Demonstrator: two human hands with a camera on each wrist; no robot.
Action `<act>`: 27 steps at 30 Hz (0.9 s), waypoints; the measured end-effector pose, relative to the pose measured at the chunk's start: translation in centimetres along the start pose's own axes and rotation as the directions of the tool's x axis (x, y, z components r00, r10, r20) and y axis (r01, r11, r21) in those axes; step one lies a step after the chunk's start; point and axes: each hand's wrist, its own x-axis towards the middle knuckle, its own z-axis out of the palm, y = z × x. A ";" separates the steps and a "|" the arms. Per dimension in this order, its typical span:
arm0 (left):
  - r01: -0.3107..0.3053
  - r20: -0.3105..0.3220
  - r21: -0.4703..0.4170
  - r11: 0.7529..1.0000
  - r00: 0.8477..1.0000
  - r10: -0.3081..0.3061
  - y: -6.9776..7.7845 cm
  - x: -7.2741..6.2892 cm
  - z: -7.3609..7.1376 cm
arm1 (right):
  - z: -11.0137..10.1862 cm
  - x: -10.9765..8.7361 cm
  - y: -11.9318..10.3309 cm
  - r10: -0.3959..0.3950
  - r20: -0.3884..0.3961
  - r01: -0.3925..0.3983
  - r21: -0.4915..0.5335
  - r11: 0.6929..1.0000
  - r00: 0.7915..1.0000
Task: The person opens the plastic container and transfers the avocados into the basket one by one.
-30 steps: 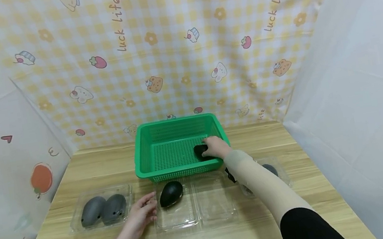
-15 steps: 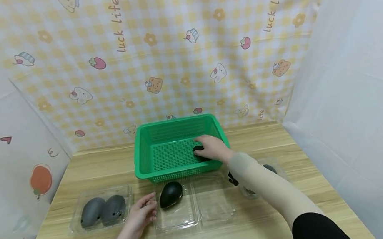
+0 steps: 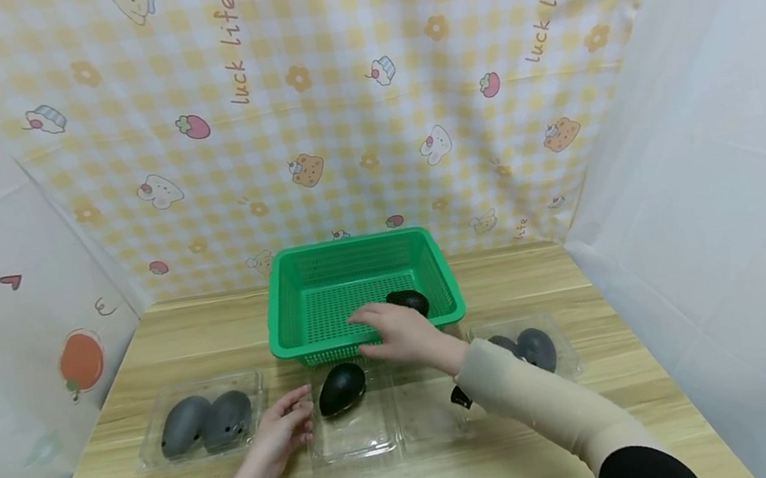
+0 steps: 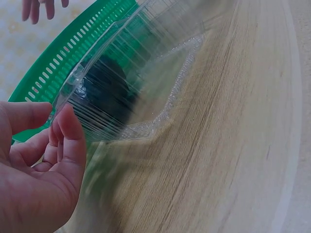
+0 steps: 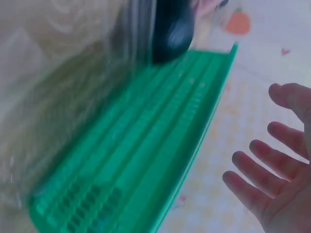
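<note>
My left hand (image 3: 283, 426) pinches the rim of the clear box (image 3: 360, 442) between thumb and fingers. The dark avocado (image 3: 341, 389) in that box lies at two o'clock from it, near my fingers, and at eight o'clock from my right hand (image 3: 403, 339). That one hangs by the near edge of the green basket (image 3: 313, 349), fingers spread, holding nothing; a second avocado (image 3: 412, 299) lies inside, at about twelve o'clock from it.
</note>
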 end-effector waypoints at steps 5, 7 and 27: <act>-0.002 0.001 0.000 1.000 1.000 0.002 -0.1 0.0 0.0 | 1.1 -0.8 -2.2 -0.083 0.019 0.082 0.010 0.997 0.996; -0.003 -0.003 -0.001 1.000 1.000 0.003 -0.1 0.0 0.0 | 1.6 -0.9 -2.9 -0.104 0.037 0.104 0.005 0.995 0.994; -0.007 -0.013 0.012 1.000 1.000 0.007 -0.3 0.3 -0.1 | 6.8 -0.4 -3.8 -0.154 0.208 0.193 -0.183 0.964 0.966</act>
